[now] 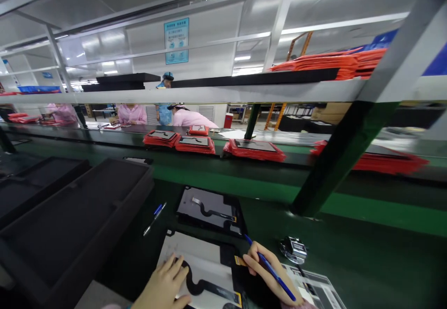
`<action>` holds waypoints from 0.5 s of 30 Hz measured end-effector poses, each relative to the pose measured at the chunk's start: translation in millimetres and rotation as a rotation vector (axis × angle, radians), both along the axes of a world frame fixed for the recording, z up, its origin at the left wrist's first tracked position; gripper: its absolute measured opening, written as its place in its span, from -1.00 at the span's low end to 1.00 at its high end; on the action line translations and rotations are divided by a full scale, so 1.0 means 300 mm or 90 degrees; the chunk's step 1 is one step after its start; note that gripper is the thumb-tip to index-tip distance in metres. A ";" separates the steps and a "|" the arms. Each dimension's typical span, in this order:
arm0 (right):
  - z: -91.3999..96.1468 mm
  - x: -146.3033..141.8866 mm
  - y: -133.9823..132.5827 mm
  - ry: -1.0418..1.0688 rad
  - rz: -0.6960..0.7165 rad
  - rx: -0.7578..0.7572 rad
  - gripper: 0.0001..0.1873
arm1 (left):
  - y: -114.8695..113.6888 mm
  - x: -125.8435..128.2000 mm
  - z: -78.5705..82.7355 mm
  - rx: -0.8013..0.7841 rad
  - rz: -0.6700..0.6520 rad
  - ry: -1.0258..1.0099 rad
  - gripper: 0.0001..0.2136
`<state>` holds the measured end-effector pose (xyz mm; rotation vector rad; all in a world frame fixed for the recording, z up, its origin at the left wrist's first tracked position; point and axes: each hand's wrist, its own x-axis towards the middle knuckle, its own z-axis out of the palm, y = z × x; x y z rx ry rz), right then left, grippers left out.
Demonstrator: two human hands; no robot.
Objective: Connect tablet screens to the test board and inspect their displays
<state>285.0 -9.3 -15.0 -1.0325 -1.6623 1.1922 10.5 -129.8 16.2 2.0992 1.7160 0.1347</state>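
A flat display panel (213, 267) with a pale grey back and a black ribbon cable (206, 286) lies in front of me on the dark green bench. My left hand (165, 285) rests on the panel's left part, fingers spread over the start of the cable. Between the fingers of my right hand (267, 269) is a slanting blue pen (275, 274). The same fingertips touch a small gold-coloured connector tab (240, 261) at the panel's right edge; whether they pinch it I cannot tell. Just behind lies a second panel (213, 203) with a similar cable.
Black foam trays (80, 206) fill the left side. A capped pen (154, 219) lies beside the panels. To the right are a shiny metal device (294, 249) and a printed sheet (319, 283). A green post (342, 160) rises behind. Red-wrapped stacks (254, 150) line the far ledge; people sit beyond.
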 end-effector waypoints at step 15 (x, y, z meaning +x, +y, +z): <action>0.048 -0.073 -0.013 -0.135 -0.106 0.526 -0.67 | -0.204 -0.417 0.142 0.550 0.406 0.368 -0.69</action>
